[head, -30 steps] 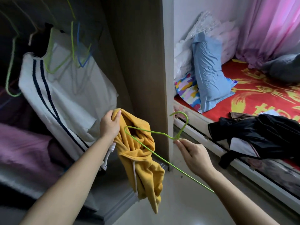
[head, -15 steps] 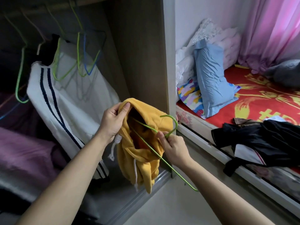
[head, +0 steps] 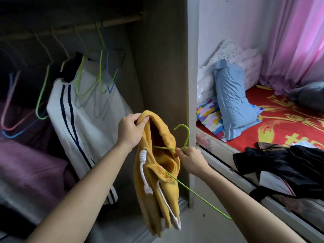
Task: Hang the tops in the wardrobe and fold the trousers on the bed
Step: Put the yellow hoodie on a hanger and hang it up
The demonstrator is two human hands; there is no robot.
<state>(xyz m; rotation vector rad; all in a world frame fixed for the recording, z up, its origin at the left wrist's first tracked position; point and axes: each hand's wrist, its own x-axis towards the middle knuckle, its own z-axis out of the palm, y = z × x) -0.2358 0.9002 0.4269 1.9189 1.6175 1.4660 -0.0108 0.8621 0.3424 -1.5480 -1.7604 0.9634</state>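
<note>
A blue pillow [head: 233, 100] leans upright at the head end of the bed [head: 219, 157], on a red sheet [head: 289, 123] with a yellow pattern. A multicoloured cloth [head: 209, 116] lies under it at the bed's near edge. Behind the pillow, white bundles [head: 226, 51] are piled against the wall [head: 236, 18]. A pink curtain [head: 298, 41] hangs at the far side, its hem on the sheet, beside a grey cushion [head: 308, 93]. A purple blanket [head: 26, 163] lies low in the wardrobe [head: 161, 67], at its left.

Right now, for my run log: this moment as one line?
left hand: holds yellow hoodie open | right hand: grips green hanger, partly inside hoodie | rail: not yet hung
</note>
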